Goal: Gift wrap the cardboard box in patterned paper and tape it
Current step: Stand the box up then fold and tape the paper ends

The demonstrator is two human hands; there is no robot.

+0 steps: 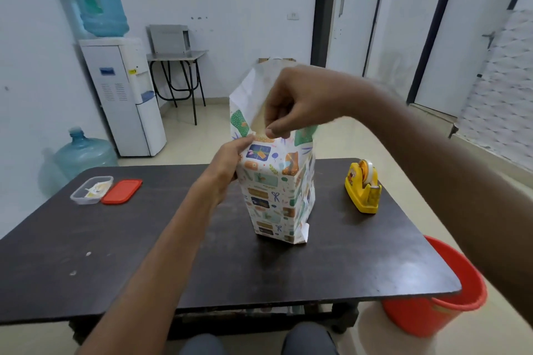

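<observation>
Tall cardboard box [275, 199], wrapped in white paper printed with green, orange and blue gift motifs [271, 181], stands upright near the middle of my dark wooden counter [144, 253], slightly toward the far edge. Top end isn't closed: paper sticks up past the box top as an open sleeve, white inner side showing [251, 89]. A strip of bare brown cardboard [259, 121] is visible inside the opening. Small loose paper corner pokes out at the bottom right of the box, touching the counter.

My left hand [230, 164] is against the upper left side of the box, fingers wrapped on the paper just under the open end, thumb at the fold line. My right hand [294, 101] comes in from above, fingers closed in a pinch on the near edge of the paper at the opening. Both hands are gripping paper, not wide.

Yellow plastic tape dispenser with a clear tape roll [364, 187] sits to the right of the box, apart from it, toward the right edge. Clear rectangular plastic container [90, 189] with its red lid [122, 192] lying just beside it is at the far left corner. Red plastic bucket [438, 297] is on the floor off the near right corner.
</observation>
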